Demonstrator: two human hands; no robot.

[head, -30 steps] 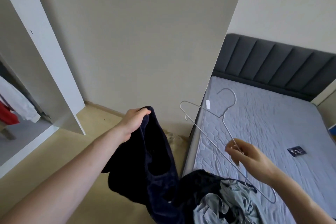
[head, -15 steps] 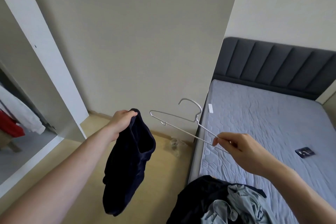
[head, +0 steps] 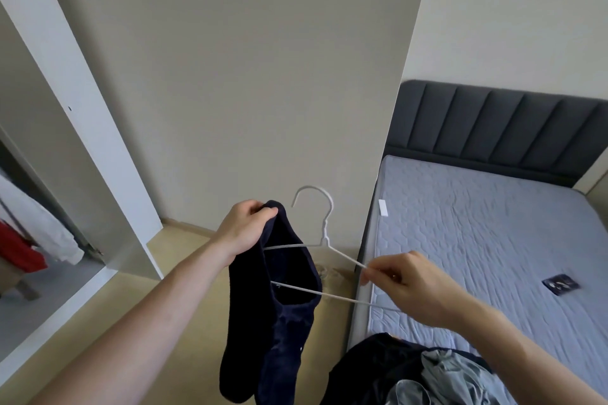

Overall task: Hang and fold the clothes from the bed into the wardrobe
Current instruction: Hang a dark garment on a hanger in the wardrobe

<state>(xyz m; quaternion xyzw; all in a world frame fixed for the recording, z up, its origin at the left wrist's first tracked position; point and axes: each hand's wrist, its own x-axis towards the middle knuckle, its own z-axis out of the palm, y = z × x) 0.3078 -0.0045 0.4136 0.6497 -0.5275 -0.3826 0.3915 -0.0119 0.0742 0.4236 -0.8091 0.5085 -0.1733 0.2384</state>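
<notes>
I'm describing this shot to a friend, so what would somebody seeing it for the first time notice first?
Dead centre, the left hand grips a dark navy garment by its top edge while the right hand pinches a white wire hanger, one end of it pushed into the garment's opening. To the right lies a bare grey mattress with a dark padded headboard, and a heap of more clothes sits at its near edge.

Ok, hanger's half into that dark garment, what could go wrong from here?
1. The left hand pinches only the top edge of the dark garment; the fabric could slip free and drop to the floor.
2. Only one arm of the wire hanger sits inside the opening, so it may snag or slide back out.
3. The right hand grips the hanger's far end, giving little control over twisting.
</notes>
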